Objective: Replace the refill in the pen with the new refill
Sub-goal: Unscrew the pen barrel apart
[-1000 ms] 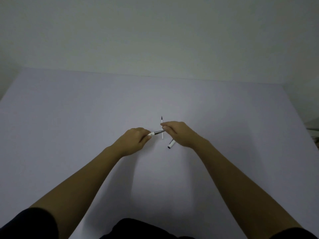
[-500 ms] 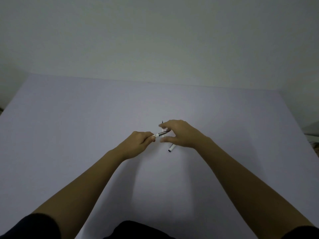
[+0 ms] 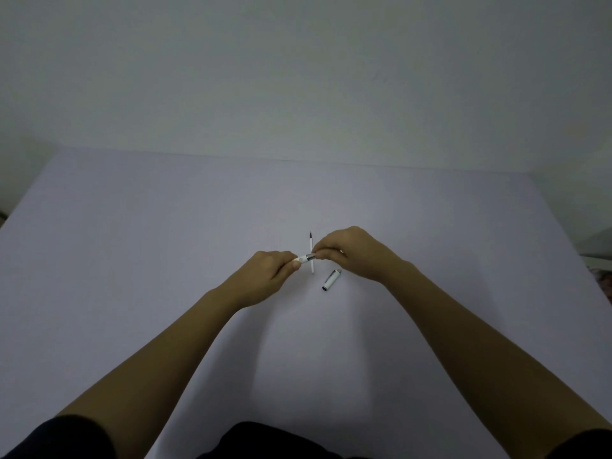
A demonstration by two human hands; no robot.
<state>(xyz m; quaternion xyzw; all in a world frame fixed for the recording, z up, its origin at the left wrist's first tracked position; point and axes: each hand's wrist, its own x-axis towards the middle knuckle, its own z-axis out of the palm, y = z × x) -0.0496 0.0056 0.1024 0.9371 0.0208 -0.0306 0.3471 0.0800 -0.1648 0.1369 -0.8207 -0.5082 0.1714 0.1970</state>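
Note:
A white pen [image 3: 306, 258] with a silver band is held level above the table between both hands. My left hand [image 3: 270, 276] pinches its white left end. My right hand [image 3: 352, 253] grips its right end, which the fingers hide. Behind the pen a thin white refill [image 3: 311, 251] with a dark tip lies on the table, pointing away from me. A white pen cap [image 3: 331, 280] with a dark end lies on the table just below my right hand.
The pale lilac table [image 3: 165, 260] spreads wide on all sides, with its far edge against a plain wall. Something small and unclear shows past the table's right edge [image 3: 599, 260].
My right hand's fingers, spread half a second ago, have closed on the pen's right end. The pen now sits level between both hands. The cap and loose refill stay put.

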